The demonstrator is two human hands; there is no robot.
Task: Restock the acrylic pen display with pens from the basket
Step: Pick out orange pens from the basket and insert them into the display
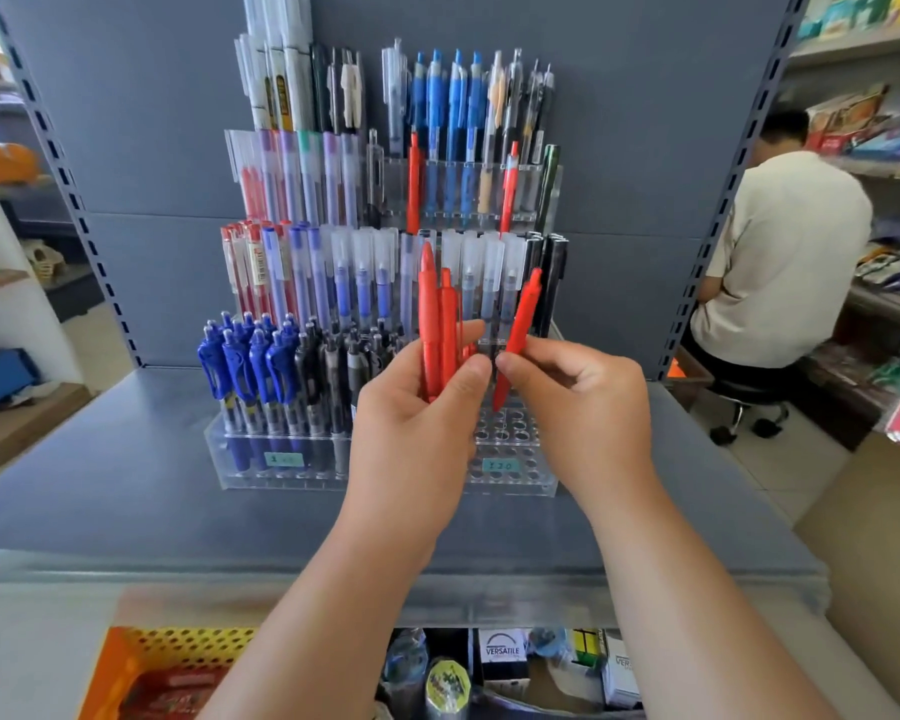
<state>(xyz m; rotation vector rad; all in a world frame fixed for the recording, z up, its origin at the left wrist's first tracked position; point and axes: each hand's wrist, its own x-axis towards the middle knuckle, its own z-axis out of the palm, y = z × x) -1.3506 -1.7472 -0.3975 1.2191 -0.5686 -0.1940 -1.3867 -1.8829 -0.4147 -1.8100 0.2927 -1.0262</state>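
Observation:
The tiered acrylic pen display (261,459) stands on the grey shelf, filled with blue, black, clear and red pens. Its front right holes (505,439) are unfilled. My left hand (411,423) grips a bunch of red pens (437,324) upright in front of the display. To its right, my right hand (583,402) pinches a single red pen (518,330), tip down, just above the unfilled holes. The orange basket (120,667) sits at the bottom left, with red packaging inside.
A grey shelf top (126,491) carries the display, with a grey back panel behind. Below the shelf edge are boxes and small goods (500,662). A person in a white shirt (785,262) sits at the right beside stocked shelves (884,148).

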